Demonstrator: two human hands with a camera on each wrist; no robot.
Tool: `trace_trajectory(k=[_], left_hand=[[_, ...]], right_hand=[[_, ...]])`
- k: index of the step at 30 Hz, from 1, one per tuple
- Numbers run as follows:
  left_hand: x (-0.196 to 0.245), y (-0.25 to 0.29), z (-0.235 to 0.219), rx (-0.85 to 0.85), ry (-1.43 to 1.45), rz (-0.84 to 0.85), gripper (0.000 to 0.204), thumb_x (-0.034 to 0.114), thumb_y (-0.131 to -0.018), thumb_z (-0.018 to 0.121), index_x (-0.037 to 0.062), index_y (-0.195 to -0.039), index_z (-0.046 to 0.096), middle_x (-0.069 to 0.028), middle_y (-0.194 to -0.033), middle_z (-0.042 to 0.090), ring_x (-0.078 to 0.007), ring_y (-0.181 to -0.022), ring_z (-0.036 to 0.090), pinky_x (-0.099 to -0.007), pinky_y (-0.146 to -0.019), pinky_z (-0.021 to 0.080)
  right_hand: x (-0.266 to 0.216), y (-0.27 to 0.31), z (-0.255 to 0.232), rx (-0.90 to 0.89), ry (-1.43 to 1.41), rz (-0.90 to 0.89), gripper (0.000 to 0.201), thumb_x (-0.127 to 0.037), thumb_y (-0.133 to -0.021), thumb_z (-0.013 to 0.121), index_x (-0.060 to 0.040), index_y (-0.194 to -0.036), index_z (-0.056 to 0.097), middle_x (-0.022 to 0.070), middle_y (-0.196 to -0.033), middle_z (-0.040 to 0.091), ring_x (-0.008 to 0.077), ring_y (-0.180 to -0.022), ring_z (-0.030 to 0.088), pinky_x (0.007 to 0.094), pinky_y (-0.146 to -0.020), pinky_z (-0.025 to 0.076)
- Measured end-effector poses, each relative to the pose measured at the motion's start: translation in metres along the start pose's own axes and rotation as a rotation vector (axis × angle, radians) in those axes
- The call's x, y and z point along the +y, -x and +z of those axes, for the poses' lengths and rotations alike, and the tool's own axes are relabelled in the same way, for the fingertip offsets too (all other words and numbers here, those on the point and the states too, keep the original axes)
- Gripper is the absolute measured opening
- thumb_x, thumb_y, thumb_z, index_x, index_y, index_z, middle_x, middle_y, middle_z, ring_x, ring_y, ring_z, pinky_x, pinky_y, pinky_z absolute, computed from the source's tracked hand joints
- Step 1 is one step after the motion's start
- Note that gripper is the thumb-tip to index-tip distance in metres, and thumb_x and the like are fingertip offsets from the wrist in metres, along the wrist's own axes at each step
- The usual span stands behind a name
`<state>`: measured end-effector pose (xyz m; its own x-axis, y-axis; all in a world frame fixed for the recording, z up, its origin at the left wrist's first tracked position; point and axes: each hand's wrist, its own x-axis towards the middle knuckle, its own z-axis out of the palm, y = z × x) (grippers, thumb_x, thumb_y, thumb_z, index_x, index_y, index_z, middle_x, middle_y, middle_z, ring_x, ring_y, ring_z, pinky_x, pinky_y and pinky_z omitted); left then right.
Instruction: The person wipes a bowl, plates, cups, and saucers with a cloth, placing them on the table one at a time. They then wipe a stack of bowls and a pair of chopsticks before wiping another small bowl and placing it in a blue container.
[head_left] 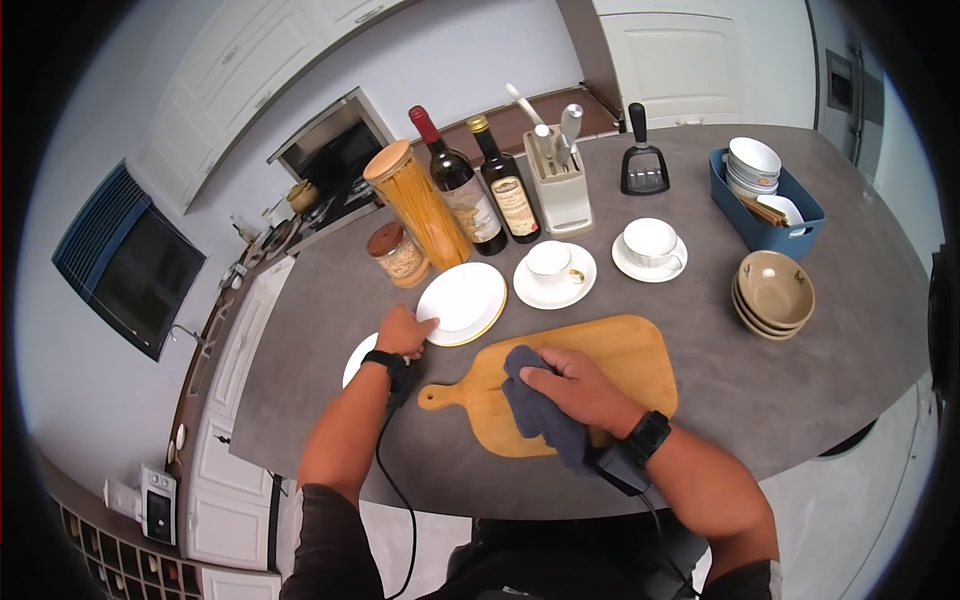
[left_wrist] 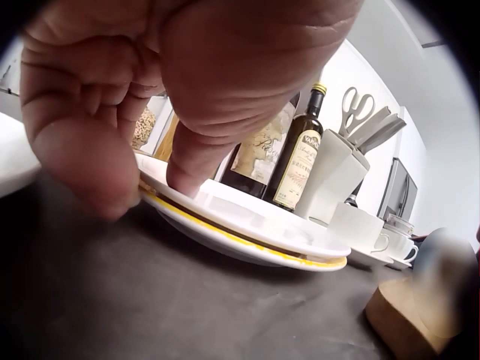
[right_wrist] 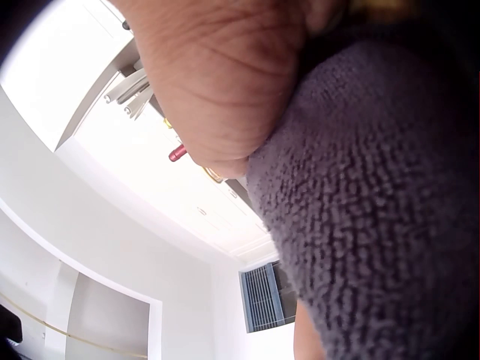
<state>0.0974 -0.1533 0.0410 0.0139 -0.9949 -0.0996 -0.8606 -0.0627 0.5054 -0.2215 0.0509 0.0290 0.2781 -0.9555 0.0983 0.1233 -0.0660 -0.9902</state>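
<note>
My left hand [head_left: 402,334] pinches the near-left rim of a small stack of white plates [head_left: 463,302]. In the left wrist view one digit lies on the upper face of the top plate [left_wrist: 255,222] and another is at its edge; a yellow band shows beneath that rim. My right hand [head_left: 582,388] grips a bunched grey-purple towel [head_left: 540,412] above the wooden cutting board [head_left: 628,352]. The towel [right_wrist: 367,195] fills much of the right wrist view, its fingers mostly hidden. Another white plate [head_left: 360,362] lies partly behind my left wrist.
Behind the plates stand a grain jar [head_left: 400,258], a pasta jar [head_left: 420,205], two dark bottles [head_left: 470,205] and a knife block [head_left: 560,195]. Two cups on saucers [head_left: 548,290] sit beyond the board. Brown bowls [head_left: 775,290] and a blue basket [head_left: 800,240] are at right.
</note>
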Motion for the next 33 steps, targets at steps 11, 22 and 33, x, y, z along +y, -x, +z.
trace_trajectory(k=[11, 22, 33], left_hand=[[-0.009, -0.028, 0.010, -0.030, 0.248, -0.158, 0.044, 0.024, -0.094, 0.081, -0.0179, -0.100, 0.068, -0.0191, -0.079, 0.072, -0.0244, -0.058, 0.071, -0.0365, -0.044, 0.058], [-0.019, -0.048, 0.008, 0.041, 0.046, -0.155, 0.043, 0.024, -0.092, 0.083, -0.0137, -0.105, 0.069, -0.0169, -0.088, 0.073, -0.0265, -0.068, 0.071, -0.0393, -0.050, 0.055], [-0.020, -0.034, -0.020, -0.108, 0.352, -0.224, 0.037, 0.026, -0.096, 0.077, -0.0089, -0.106, 0.072, -0.0130, -0.083, 0.072, -0.0218, -0.064, 0.067, -0.0357, -0.054, 0.058]], right_hand=[[-0.001, 0.000, 0.001, 0.016, 0.066, -0.061, 0.034, -0.029, -0.105, 0.066, 0.0048, -0.109, 0.071, 0.0068, -0.088, 0.070, 0.0112, -0.079, 0.063, 0.0321, -0.074, 0.053], [0.003, 0.000, 0.001, 0.016, 0.060, -0.074, 0.036, -0.030, -0.104, 0.067, 0.0052, -0.110, 0.072, 0.0082, -0.089, 0.072, 0.0125, -0.079, 0.065, 0.0328, -0.075, 0.054], [0.002, 0.000, 0.002, 0.011, 0.066, -0.077, 0.036, -0.030, -0.104, 0.067, 0.0053, -0.110, 0.072, 0.0080, -0.090, 0.072, 0.0125, -0.080, 0.065, 0.0324, -0.075, 0.054]])
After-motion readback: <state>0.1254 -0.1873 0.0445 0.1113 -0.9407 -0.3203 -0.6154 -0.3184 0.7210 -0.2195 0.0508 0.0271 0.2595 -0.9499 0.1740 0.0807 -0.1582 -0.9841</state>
